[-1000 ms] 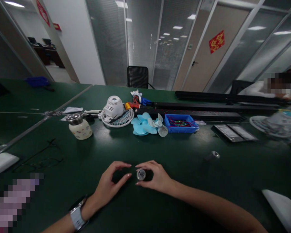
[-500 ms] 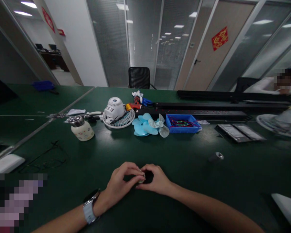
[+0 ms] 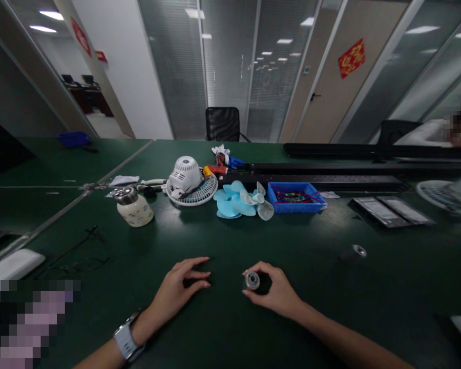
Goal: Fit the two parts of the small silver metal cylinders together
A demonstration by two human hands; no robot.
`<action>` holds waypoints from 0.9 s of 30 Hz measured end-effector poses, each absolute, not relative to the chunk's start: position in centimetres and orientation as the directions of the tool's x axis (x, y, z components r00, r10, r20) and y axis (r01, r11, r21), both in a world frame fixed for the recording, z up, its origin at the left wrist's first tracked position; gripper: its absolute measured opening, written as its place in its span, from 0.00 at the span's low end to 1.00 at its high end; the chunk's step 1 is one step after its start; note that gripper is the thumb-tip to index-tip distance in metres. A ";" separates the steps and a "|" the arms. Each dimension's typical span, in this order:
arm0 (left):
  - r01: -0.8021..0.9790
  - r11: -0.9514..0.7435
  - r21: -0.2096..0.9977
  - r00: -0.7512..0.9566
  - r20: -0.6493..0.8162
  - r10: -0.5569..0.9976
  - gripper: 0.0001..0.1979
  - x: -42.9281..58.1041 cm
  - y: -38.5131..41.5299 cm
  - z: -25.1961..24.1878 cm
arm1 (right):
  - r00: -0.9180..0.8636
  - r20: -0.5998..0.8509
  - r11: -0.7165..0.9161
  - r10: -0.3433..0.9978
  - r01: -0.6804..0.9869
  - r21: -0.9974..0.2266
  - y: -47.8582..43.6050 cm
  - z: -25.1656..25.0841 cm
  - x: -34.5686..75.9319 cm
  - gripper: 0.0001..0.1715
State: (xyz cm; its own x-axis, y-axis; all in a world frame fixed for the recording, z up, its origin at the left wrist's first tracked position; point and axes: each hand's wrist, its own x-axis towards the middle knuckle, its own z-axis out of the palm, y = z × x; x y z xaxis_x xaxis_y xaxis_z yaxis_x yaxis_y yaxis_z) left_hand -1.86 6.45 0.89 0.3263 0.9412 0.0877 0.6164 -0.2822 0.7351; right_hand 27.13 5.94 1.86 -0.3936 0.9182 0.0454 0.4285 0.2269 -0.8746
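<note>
Between the thumb and fingers of my right hand [image 3: 278, 289] is a small metal motor [image 3: 252, 280], a silvery cylinder with dark openings in its round top face. My left hand [image 3: 182, 284] is empty, its fingers apart and pointing towards the motor across a gap. A watch with a light strap is on the left wrist. Farther right, a second metal cylinder [image 3: 358, 252] of similar look stands on the dark green table [image 3: 215, 338].
Beyond my hands are blue fan blades [image 3: 234, 202], a blue tray [image 3: 297, 205] of wires, a white fan part [image 3: 188, 177] and a cream bottle [image 3: 136, 209]. Long black bars [image 3: 330, 182] lie behind. Glasses [image 3: 79, 259] are at left. Another person sits far right.
My left hand has let go of the motor and moved left, its fingers opening. My right hand has carried the motor a little to the right, its top now showing.
</note>
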 end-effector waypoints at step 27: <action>0.572 -0.184 0.799 0.202 0.080 0.976 0.18 -1.8 6.4 1.7 | -0.357 -0.174 -0.109 0.918 0.195 -0.975 5.7 2.7 26.3 0.28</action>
State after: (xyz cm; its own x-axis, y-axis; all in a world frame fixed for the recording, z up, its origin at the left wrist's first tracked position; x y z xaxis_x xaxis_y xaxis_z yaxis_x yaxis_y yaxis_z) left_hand -1.81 6.42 1.73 0.2022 0.9760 0.0803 0.5723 -0.1843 0.7990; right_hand 26.33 5.74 2.65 -0.3567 0.9178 -0.1744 0.1952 -0.1094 -0.9746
